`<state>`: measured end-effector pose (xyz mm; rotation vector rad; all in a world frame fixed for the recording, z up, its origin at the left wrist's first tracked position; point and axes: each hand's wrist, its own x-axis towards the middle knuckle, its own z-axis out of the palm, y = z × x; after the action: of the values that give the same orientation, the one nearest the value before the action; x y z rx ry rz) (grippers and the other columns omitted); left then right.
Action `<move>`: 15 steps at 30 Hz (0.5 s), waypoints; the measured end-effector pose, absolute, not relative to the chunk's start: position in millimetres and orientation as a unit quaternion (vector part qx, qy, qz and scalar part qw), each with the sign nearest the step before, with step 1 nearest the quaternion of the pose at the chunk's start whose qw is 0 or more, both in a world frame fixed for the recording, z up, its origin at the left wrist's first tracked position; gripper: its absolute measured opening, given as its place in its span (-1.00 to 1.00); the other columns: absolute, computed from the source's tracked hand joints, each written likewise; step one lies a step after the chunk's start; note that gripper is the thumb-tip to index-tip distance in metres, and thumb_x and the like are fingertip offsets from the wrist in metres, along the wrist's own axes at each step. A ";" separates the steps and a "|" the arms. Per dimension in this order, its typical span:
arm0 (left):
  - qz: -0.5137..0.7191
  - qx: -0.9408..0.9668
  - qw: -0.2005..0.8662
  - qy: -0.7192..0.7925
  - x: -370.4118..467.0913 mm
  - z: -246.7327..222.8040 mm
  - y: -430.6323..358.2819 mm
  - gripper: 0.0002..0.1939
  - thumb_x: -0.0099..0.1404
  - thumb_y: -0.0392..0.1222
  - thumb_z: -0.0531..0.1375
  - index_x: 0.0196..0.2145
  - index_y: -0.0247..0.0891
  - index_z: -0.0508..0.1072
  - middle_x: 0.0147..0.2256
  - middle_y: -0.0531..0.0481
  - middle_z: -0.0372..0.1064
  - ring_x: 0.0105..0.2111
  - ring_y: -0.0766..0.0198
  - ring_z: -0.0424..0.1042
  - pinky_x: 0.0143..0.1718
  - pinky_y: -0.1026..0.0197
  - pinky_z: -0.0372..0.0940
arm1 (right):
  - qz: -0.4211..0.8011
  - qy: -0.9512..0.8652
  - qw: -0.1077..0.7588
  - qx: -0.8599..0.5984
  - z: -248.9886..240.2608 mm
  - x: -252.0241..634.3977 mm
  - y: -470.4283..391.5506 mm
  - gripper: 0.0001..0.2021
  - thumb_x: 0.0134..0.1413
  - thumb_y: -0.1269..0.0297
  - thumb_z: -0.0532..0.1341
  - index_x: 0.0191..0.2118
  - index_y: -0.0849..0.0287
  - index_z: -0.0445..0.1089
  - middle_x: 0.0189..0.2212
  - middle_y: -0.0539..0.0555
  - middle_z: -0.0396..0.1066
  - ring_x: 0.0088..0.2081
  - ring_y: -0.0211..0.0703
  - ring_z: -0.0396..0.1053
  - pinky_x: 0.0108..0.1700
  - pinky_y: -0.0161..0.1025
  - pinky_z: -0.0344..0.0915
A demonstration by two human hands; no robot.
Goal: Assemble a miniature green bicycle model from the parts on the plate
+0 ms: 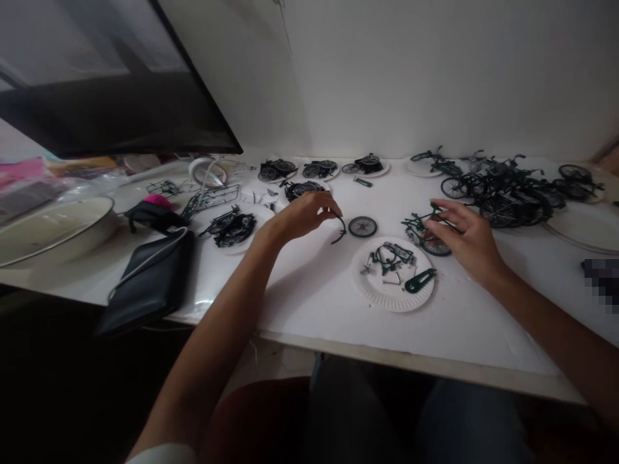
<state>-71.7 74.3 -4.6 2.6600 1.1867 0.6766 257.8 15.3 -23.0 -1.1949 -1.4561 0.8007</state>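
Observation:
My left hand (309, 212) pinches a thin, curved dark part (342, 233) above the white table. To its right a small spoked wheel (362, 226) lies flat. My right hand (459, 232) has its fingers closed on a green toy bicycle frame (416, 225), which has a wheel low beside the fingers. Between the hands and nearer the table's front edge, a white paper plate (360, 283) holds small green and silver parts, among them a flat green piece (420, 281).
Assembled toy bicycles (507, 193) crowd the back right. Plates with black parts (231, 227) stand at the back and left. A black pouch (147, 277), an enamel basin (58, 232) and a monitor (116, 84) are on the left. A wall rises behind.

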 end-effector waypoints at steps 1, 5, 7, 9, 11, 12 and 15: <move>0.217 0.884 0.084 0.406 -74.1 -5.3 75.4 -0.81 0.38 -0.22 0.17 -0.24 -0.19 0.61 -0.24 -0.07 0.57 -0.30 0.24 0.52 -0.25 0.23 0.36 | 0.333 -0.607 0.520 -0.500 -22.9 257.8 15.3 -0.58 -0.03 0.16 0.40 0.01 0.03 0.48 -0.23 0.08 0.50 -0.37 -0.10 0.52 -0.31 -0.12 0.56; 0.172 0.883 0.113 0.421 -76.4 -6.4 75.0 -0.83 0.35 -0.24 0.18 -0.26 -0.17 0.61 -0.26 -0.03 0.59 -0.34 0.28 0.54 -0.35 0.30 0.35 | 0.340 -0.603 0.519 -0.501 -22.2 257.9 14.8 -0.58 -0.03 0.15 0.41 0.00 0.03 0.49 -0.23 0.09 0.51 -0.36 -0.09 0.53 -0.32 -0.12 0.56; 0.149 0.883 0.112 0.431 -75.7 -5.5 73.1 -0.86 0.32 -0.22 0.22 -0.26 -0.18 0.60 -0.26 -0.03 0.60 -0.36 0.27 0.54 -0.38 0.31 0.35 | 0.340 -0.600 0.520 -0.503 -22.0 257.8 14.7 -0.58 -0.04 0.16 0.41 0.00 0.03 0.49 -0.23 0.09 0.51 -0.36 -0.09 0.52 -0.34 -0.13 0.56; 0.136 0.877 0.104 0.449 -75.0 -3.7 71.0 -0.87 0.30 -0.19 0.24 -0.23 -0.19 0.60 -0.23 -0.05 0.59 -0.35 0.25 0.54 -0.40 0.31 0.35 | 0.337 -0.598 0.521 -0.507 -21.9 257.6 14.6 -0.58 -0.05 0.16 0.42 -0.01 0.03 0.49 -0.24 0.09 0.51 -0.36 -0.08 0.52 -0.35 -0.13 0.56; 0.140 0.873 0.096 0.458 -73.7 -1.9 68.8 -0.84 0.32 -0.19 0.23 -0.18 -0.19 0.59 -0.18 -0.08 0.58 -0.31 0.23 0.55 -0.37 0.29 0.36 | 0.338 -0.599 0.521 -0.505 -21.7 257.2 14.3 -0.57 -0.06 0.15 0.43 -0.01 0.02 0.49 -0.23 0.09 0.51 -0.35 -0.07 0.53 -0.34 -0.12 0.56; 0.145 0.872 0.092 0.458 -72.4 -1.1 67.8 -0.83 0.33 -0.20 0.20 -0.17 -0.20 0.58 -0.16 -0.09 0.57 -0.29 0.22 0.55 -0.34 0.28 0.37 | 0.338 -0.600 0.522 -0.504 -21.4 256.9 14.0 -0.57 -0.06 0.15 0.42 -0.01 0.02 0.49 -0.23 0.09 0.51 -0.35 -0.07 0.53 -0.33 -0.12 0.57; 0.154 0.875 0.083 0.452 -66.2 0.3 64.3 -0.80 0.36 -0.22 0.17 -0.14 -0.23 0.56 -0.10 -0.12 0.54 -0.20 0.18 0.53 -0.23 0.22 0.38 | 0.327 -0.604 0.519 -0.509 -20.1 255.8 13.0 -0.57 -0.05 0.15 0.42 0.00 0.04 0.50 -0.24 0.09 0.51 -0.34 -0.07 0.52 -0.29 -0.12 0.56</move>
<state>-66.2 64.3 0.3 2.6115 1.3506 0.4591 255.8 13.0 -20.1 -1.2221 -1.4479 0.7847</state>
